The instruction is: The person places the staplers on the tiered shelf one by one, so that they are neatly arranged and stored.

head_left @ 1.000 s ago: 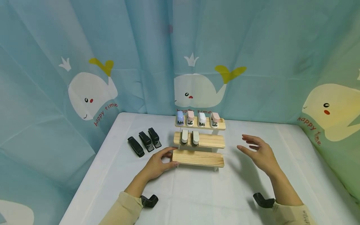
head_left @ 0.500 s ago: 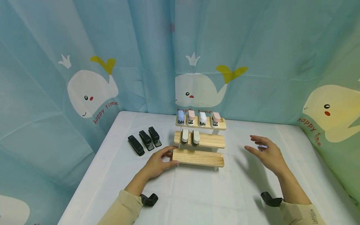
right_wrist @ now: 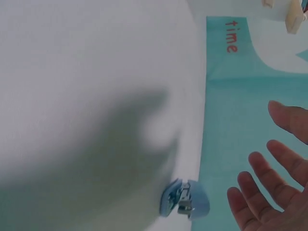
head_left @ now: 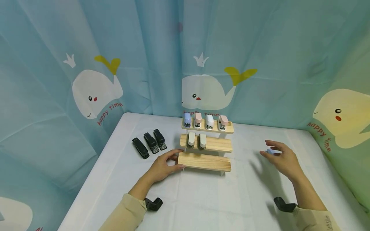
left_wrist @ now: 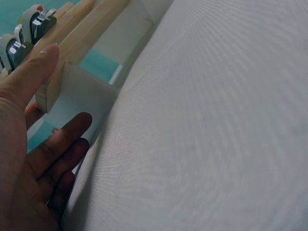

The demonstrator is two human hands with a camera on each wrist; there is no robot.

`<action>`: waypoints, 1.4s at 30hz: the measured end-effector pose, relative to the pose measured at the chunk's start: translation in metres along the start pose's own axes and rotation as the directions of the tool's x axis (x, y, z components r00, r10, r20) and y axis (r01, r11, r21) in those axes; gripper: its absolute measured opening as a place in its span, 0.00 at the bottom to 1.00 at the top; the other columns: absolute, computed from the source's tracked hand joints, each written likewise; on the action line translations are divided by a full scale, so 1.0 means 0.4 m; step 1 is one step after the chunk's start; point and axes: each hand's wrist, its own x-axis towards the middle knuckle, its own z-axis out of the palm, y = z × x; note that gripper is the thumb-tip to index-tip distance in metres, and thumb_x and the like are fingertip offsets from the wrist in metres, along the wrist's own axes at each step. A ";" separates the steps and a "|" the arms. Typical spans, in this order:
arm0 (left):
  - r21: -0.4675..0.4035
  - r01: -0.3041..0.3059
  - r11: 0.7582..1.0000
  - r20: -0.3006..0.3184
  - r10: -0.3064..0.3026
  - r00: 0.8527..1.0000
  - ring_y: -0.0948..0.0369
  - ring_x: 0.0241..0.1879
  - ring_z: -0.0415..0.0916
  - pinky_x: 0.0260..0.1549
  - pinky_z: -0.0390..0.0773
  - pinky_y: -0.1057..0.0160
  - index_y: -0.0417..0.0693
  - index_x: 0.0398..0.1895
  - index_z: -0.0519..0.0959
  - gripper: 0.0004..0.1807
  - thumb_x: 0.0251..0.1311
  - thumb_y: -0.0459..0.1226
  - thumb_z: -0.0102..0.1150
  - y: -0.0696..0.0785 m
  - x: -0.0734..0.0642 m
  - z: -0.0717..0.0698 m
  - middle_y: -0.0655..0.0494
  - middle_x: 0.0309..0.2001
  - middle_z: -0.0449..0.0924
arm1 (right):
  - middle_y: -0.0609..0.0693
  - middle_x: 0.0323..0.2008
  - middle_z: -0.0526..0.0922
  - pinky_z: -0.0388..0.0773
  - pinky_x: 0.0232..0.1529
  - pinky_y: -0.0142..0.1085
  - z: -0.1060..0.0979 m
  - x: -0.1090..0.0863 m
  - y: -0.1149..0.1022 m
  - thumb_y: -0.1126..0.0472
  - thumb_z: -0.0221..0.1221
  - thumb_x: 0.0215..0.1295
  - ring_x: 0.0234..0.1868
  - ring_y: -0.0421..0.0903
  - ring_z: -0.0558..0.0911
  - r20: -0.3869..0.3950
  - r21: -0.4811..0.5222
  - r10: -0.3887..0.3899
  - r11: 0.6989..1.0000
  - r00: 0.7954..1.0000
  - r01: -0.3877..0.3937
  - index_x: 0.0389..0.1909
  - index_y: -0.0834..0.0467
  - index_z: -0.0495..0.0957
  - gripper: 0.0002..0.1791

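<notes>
A three-tier wooden display stand is in the middle of the table. My left hand pinches the left end of its lowest board, thumb at the front and index finger behind. In the left wrist view the thumb lies on the board's edge while the other fingers hang loosely below. To the right, my right hand hovers over the table with relaxed fingers and nothing in its grasp. A small blue stapler stands on the table beyond that hand; in the head view the fingers partly cover it.
Small staplers line the top board, including a purple-blue one and a white one. Two cream staplers are on the middle board. Several black staplers lie left of the stand. A whale-print curtain hangs behind.
My right hand has moved to the right, away from the stand, and the blue stapler has come into sight behind it. The left hand keeps its hold on the lowest board.
</notes>
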 end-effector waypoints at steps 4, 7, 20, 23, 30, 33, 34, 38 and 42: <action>0.000 0.004 1.000 0.001 -0.004 1.000 0.59 0.59 0.79 0.66 0.71 0.47 0.76 0.67 0.75 0.33 0.57 0.54 0.75 0.003 -0.002 -0.001 0.63 0.51 0.85 | 0.69 0.67 0.73 0.72 0.36 0.18 -0.005 0.000 0.016 0.46 0.66 0.71 0.61 0.71 0.76 0.021 -0.006 0.027 1.000 0.999 -0.027 0.72 0.61 0.71 0.36; -0.006 0.004 1.000 0.007 -0.004 1.000 0.59 0.59 0.79 0.65 0.71 0.47 0.76 0.68 0.75 0.33 0.58 0.54 0.75 0.004 -0.002 -0.001 0.63 0.51 0.85 | 0.70 0.68 0.72 0.71 0.35 0.19 -0.009 0.001 0.029 0.46 0.65 0.72 0.62 0.72 0.75 0.020 -0.027 0.040 0.999 0.999 -0.039 0.72 0.62 0.71 0.36; -0.007 -0.002 1.000 0.001 0.002 1.000 0.61 0.58 0.78 0.65 0.72 0.48 0.78 0.67 0.75 0.33 0.58 0.55 0.75 0.001 0.001 -0.001 0.63 0.50 0.84 | 0.74 0.67 0.72 0.74 0.44 0.50 -0.012 0.004 0.079 0.48 0.62 0.74 0.64 0.74 0.72 0.030 -0.081 0.081 0.994 0.996 -0.078 0.73 0.67 0.67 0.37; -0.009 -0.003 1.000 -0.001 0.003 1.000 0.61 0.58 0.78 0.65 0.71 0.48 0.78 0.67 0.75 0.33 0.58 0.55 0.75 0.000 0.001 0.000 0.63 0.50 0.84 | 0.75 0.66 0.72 0.74 0.41 0.39 -0.011 0.004 0.091 0.49 0.63 0.74 0.63 0.74 0.72 0.037 -0.079 0.101 0.992 0.994 -0.098 0.73 0.68 0.66 0.37; -0.014 0.000 1.000 0.005 0.001 1.000 0.60 0.59 0.78 0.67 0.71 0.48 0.77 0.67 0.75 0.33 0.58 0.54 0.75 0.001 0.000 -0.002 0.64 0.50 0.83 | 0.76 0.67 0.69 0.69 0.33 0.24 -0.006 0.004 0.115 0.49 0.62 0.74 0.62 0.74 0.75 0.078 -0.052 0.144 0.989 0.986 -0.140 0.75 0.69 0.63 0.39; -0.013 0.004 1.000 0.006 -0.004 1.000 0.60 0.59 0.78 0.67 0.70 0.48 0.78 0.67 0.75 0.33 0.58 0.54 0.75 0.002 0.000 -0.002 0.63 0.51 0.83 | 0.77 0.68 0.67 0.70 0.33 0.24 -0.003 0.005 0.125 0.48 0.60 0.75 0.62 0.74 0.74 0.100 -0.040 0.151 0.988 0.984 -0.147 0.76 0.70 0.61 0.40; -0.012 0.005 1.000 0.007 -0.005 1.000 0.60 0.59 0.78 0.67 0.71 0.48 0.78 0.67 0.75 0.33 0.58 0.54 0.75 0.002 0.000 -0.002 0.63 0.51 0.83 | 0.77 0.68 0.67 0.70 0.33 0.24 -0.002 0.006 0.127 0.48 0.60 0.76 0.63 0.75 0.73 0.107 -0.036 0.151 0.988 0.983 -0.148 0.76 0.70 0.60 0.40; -0.009 0.010 1.000 0.008 -0.010 1.000 0.60 0.59 0.78 0.67 0.70 0.48 0.79 0.67 0.75 0.33 0.57 0.54 0.75 0.001 0.001 -0.002 0.63 0.51 0.83 | 0.77 0.68 0.66 0.70 0.34 0.25 0.002 0.008 0.134 0.47 0.59 0.76 0.64 0.75 0.72 0.121 -0.038 0.161 0.987 0.980 -0.158 0.76 0.71 0.58 0.41; -0.004 0.006 1.000 0.007 -0.006 1.000 0.60 0.59 0.78 0.67 0.71 0.48 0.79 0.67 0.75 0.33 0.58 0.54 0.75 0.000 0.001 -0.002 0.63 0.51 0.83 | 0.77 0.69 0.65 0.71 0.35 0.28 0.007 0.012 0.138 0.46 0.59 0.76 0.63 0.75 0.72 0.124 -0.037 0.175 0.984 0.977 -0.172 0.77 0.71 0.58 0.42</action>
